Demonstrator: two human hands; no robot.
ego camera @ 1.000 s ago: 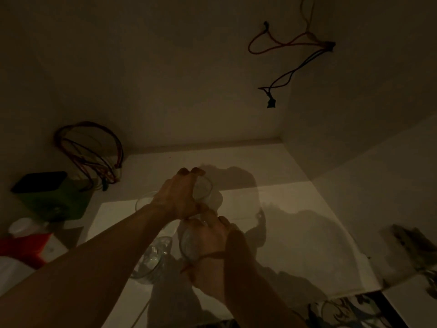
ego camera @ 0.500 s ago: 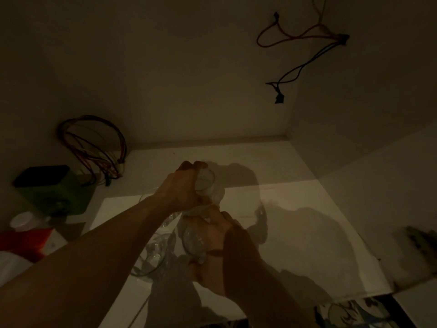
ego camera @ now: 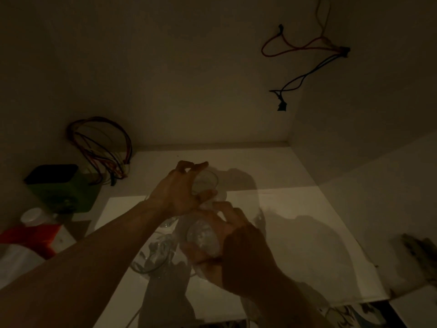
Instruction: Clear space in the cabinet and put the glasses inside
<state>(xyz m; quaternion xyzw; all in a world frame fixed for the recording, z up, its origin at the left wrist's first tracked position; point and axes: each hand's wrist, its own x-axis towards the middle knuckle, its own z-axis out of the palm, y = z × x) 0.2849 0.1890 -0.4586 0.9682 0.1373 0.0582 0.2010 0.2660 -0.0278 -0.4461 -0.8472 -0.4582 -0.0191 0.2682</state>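
My left hand (ego camera: 176,195) is gripping the far glass (ego camera: 206,180), my right hand (ego camera: 238,247) the near glass (ego camera: 203,241); a 3rd glass (ego camera: 151,260) is sitting on the shelf (ego camera: 302,235), 2 awaiting release.

This is a dim household storage cabinet (ego camera: 189,91). Left of the left hand (ego camera: 177,195) sit a black-lidded green box (ego camera: 63,190) and looped coloured wires (ego camera: 101,143).

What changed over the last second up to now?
The left hand has spread its fingers wider around the far glass; whether it has let go is unclear. The right hand still grips the near glass, barely moved. The shelf glass and green box stayed put.
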